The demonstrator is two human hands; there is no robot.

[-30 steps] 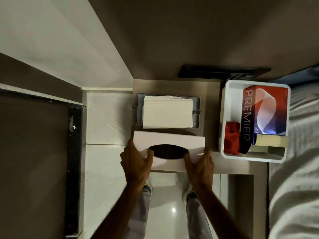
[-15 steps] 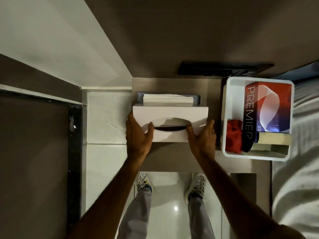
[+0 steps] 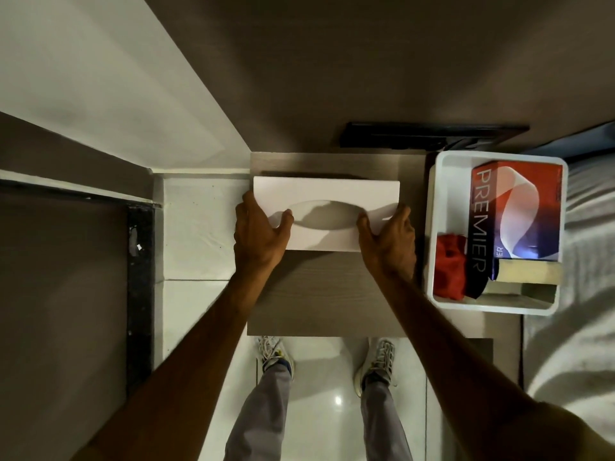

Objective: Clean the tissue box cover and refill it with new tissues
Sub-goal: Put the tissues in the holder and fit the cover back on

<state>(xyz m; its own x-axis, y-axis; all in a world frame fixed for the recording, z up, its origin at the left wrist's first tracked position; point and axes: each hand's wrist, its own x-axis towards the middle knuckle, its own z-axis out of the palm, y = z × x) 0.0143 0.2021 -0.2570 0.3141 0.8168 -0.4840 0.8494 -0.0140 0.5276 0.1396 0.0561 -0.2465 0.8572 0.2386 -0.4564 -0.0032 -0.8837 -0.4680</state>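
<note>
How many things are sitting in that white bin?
3 that I can make out in the white bin: red cloth on its left, Premier box filling the middle, sponge in front. More may hide underneath.

Matt white cover (image 3: 326, 194) (smooth), wood-grain table (image 3: 319, 294), glossy floor tiles (image 3: 332, 394).

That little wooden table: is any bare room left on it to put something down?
Yes. The near part of the table is bare, from the white cover to the front edge, between the two forearms. A narrow strip runs between the cover and the white bin, partly filled by the right hand. The bin is crowded with a tissue carton and red cloth.
</note>
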